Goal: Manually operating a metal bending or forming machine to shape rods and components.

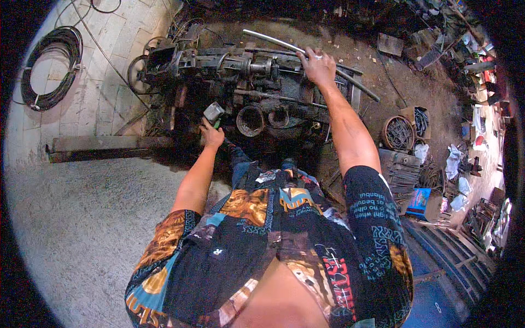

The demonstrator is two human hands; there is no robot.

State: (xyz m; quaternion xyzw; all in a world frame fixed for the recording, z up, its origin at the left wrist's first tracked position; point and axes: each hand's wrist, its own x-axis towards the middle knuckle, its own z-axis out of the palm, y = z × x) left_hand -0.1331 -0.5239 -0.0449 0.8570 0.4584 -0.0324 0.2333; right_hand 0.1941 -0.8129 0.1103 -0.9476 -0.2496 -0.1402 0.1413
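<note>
Nearest the camera, the patterned shirt (295, 240) fills the lower middle and hides most of the wearer's legs. At far left, a coil of black cable (60, 37) lies on pale paving, its outer side close to the dark rim of the view. Below it, a long beam (109, 144) marks the paving's edge, and rough grey floor (104, 213) spreads wide beside the left forearm, giving that arm open room outward. The left hand (212, 134) is closed on a grey block (213, 113) with a bit of green at its lower side; fingers cover part of it, so its kind is hard to make out. Just beyond that hand stands a dark machine (257, 68), a wheel (136, 75) at its left end; its lower parts sink into shadow. Across its far right side slants a pale metal rod (268, 38), gripped near its middle by the right hand (317, 66), which hides a short length; both ends jut out well past the fingers, and whether the rod touches the machine cannot be told. Brown floor (355, 41) stretches beyond the rod. Farther right, a round basket (385, 126) of dark pieces stands near a blue package (419, 200), while clutter at the right edge is cut off by the rim.
</note>
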